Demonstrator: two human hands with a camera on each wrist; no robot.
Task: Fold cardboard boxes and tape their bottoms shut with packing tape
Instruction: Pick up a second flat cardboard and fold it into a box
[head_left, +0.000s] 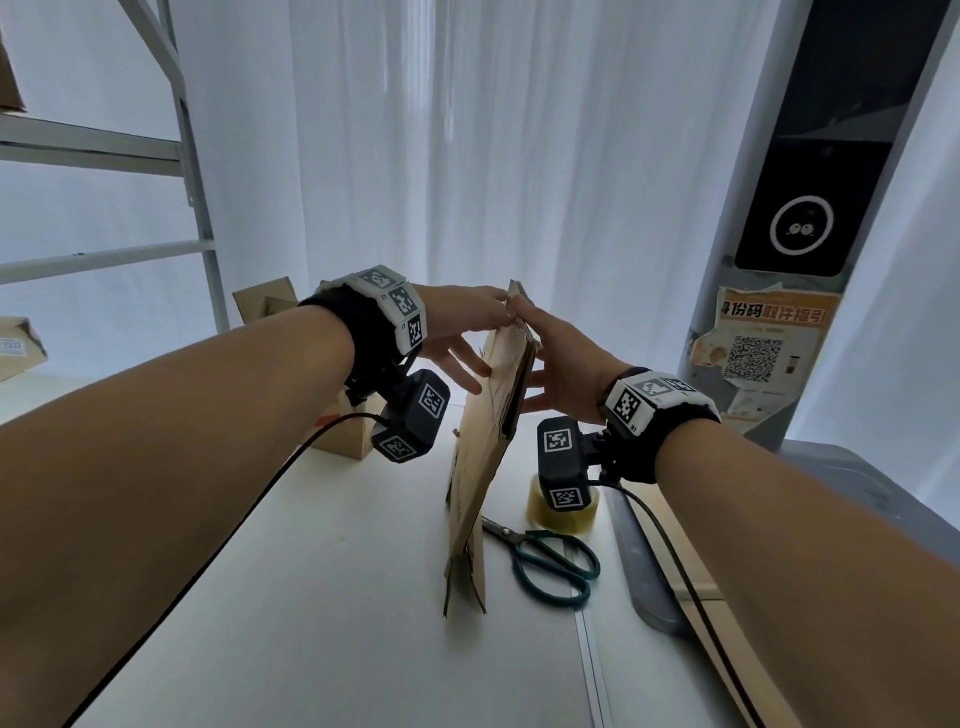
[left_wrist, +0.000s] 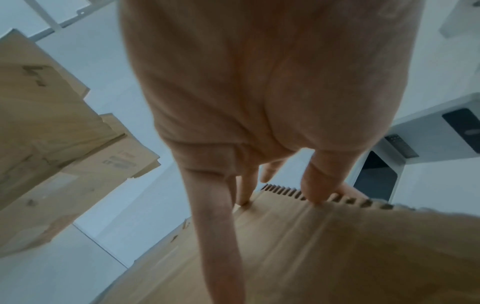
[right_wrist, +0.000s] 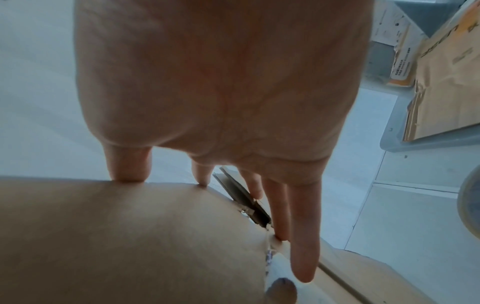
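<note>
I hold the flattened cardboard box (head_left: 480, 452) upright on its lower edge on the white table (head_left: 322, 597). My left hand (head_left: 457, 338) and right hand (head_left: 558, 358) press its top edge between straight fingers. Scissors (head_left: 550, 561) and tape roll (head_left: 563, 512) lie just right; the left side has room

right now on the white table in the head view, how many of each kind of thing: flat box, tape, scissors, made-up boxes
flattened cardboard box, held on edge: 1
tape roll: 1
scissors: 1
made-up boxes behind the left arm: 2
total: 5
</note>
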